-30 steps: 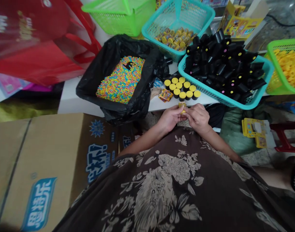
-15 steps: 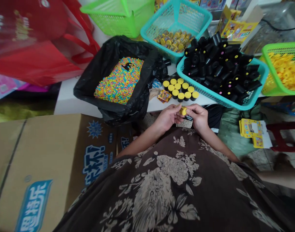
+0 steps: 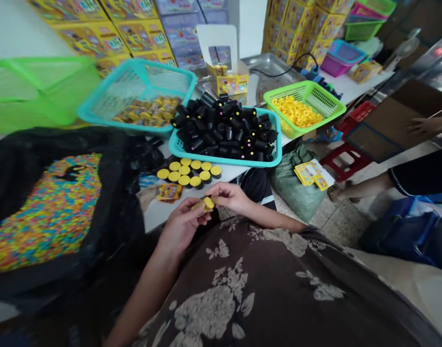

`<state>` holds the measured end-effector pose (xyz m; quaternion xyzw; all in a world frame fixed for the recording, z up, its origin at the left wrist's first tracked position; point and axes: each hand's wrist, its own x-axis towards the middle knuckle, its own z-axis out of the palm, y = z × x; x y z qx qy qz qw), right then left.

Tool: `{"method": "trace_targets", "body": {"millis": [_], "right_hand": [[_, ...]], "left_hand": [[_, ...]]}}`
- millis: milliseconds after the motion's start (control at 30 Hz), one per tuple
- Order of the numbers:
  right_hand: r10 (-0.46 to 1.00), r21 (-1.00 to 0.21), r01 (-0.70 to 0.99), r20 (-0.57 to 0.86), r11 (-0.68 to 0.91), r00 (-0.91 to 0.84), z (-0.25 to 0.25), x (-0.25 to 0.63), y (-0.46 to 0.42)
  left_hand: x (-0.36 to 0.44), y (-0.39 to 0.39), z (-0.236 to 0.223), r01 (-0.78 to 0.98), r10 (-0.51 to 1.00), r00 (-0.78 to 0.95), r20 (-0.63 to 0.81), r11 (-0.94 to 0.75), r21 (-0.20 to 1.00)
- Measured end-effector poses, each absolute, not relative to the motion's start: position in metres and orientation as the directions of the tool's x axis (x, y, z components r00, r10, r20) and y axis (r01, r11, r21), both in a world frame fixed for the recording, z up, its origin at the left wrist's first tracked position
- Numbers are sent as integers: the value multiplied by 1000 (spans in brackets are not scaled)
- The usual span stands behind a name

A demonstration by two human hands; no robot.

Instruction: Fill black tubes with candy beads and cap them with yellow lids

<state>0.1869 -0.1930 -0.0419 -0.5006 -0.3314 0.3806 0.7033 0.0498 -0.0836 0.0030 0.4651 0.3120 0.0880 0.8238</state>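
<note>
Yellow-ended, a small container [image 3: 205, 205] is gripped beside the front edge of the white table [image 3: 154, 218] by the curled left hand [image 3: 182, 221] and pinched by the right hand [image 3: 230, 196]. At left, a black bag [image 3: 122, 185] is filled with multicoloured pellets [image 3: 54, 212]. Beyond, yellow-topped pots [image 3: 184, 170] are grouped; behind them a teal basket [image 3: 253, 163] is heaped with black cylinders [image 3: 224, 127], and a green basket [image 3: 296, 132] is half-filled with yellow pieces [image 3: 296, 112].

worktop [image 3: 154, 218]: white | just beyond left grip [image 3: 183, 219]: yellow-lidded black tubs [image 3: 184, 170], printed packets [image 3: 169, 192] | farther beyond: two teal baskets [image 3: 221, 159] | beyond, right: green basket [image 3: 322, 121]
</note>
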Motion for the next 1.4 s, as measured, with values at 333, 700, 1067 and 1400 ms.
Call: {"method": "trace_targets", "body": {"millis": [333,700,1067,1400], "right_hand": [[657,-961,174,273,213,702,-57,183,-206],[685,-877,407,461,255,564,-36,183,-211],[928,-942,-290,52,168,368,-46,195,-214],[756,-951,223,-18,-216,654,-148,219,-252]], "left_hand": [[57,-98,-16,90,375,802,-466,694,714],[54,-98,-17,40,362,836,-412,708,705],[43,-81,14,300,277,837,-472,489,819],[118,58,92,265,693,684,-229,58,963]]}}
